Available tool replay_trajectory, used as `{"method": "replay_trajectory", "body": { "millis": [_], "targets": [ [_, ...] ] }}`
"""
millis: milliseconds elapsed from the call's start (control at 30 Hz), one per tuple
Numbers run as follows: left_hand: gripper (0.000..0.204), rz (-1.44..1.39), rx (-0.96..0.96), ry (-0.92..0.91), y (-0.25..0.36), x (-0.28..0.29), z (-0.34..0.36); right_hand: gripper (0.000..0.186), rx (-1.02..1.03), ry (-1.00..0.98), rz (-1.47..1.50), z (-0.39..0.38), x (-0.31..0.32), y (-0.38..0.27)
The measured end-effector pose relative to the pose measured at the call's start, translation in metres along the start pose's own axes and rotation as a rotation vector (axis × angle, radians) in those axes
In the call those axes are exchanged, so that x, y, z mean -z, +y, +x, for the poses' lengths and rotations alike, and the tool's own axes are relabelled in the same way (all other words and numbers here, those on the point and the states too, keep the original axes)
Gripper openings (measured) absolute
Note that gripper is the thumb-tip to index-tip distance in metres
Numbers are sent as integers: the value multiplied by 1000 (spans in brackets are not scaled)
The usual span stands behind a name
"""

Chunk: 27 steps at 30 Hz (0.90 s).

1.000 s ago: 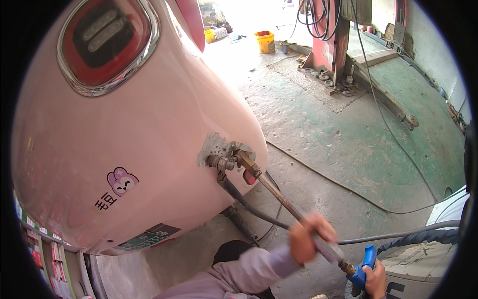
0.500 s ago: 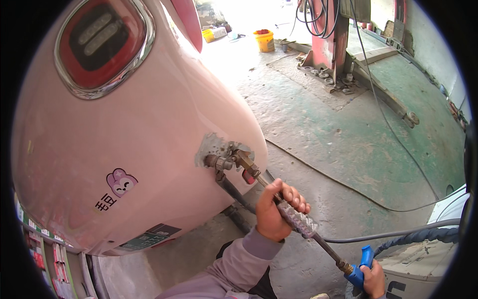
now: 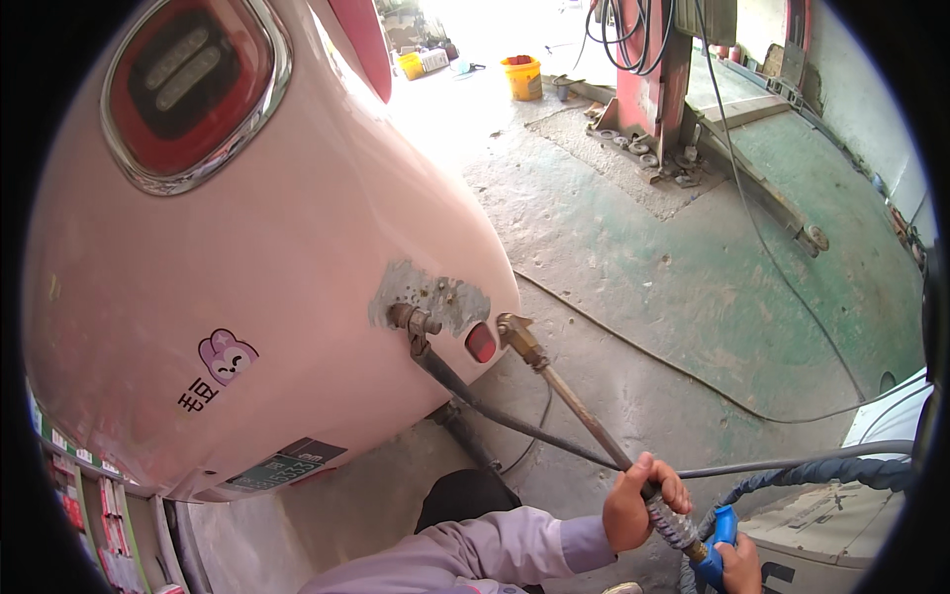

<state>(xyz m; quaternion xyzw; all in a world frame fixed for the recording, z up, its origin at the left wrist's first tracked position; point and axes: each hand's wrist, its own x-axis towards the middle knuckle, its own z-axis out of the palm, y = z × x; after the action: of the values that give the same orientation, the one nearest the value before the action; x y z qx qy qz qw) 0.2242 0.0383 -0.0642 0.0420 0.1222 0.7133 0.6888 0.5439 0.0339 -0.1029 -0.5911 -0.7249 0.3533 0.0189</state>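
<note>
A pink car (image 3: 307,238) stands left. The metal tool (image 3: 584,411) is at near right, head apart from the grey patch (image 3: 450,300). The left hand (image 3: 627,509) has its fingers round the ribbed sleeve (image 3: 671,523); the right hand (image 3: 740,566) clasps the blue handle (image 3: 725,525). Aligned grips appear advisable.

Left hand (image 3: 638,505) in a curled grip, right hand (image 3: 738,565) curled nearby

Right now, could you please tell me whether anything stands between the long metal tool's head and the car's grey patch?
Nothing visible blocks the gap between the tool's head and the grey patch. The red reflector sits just below the patch's right end; the clamp and black cable are toward its left.
</note>
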Motion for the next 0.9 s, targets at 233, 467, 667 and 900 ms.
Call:
{"method": "replay_trajectory", "body": {
  "millis": [233,467,667,900],
  "targets": [
    [66,45,-52,-7,34,6,2,40,150,-29,4,18,-1,-60],
    [66,82,-80,-75,46,6,3,39,112,33,23,28,-15,-55],
    [66,82,-59,-112,50,13,3,38,82,21,98,32,-15,-63],
    [66,70,-62,-137,49,16,3,39,31,45,220,32,-13,-78]
  ]
}}
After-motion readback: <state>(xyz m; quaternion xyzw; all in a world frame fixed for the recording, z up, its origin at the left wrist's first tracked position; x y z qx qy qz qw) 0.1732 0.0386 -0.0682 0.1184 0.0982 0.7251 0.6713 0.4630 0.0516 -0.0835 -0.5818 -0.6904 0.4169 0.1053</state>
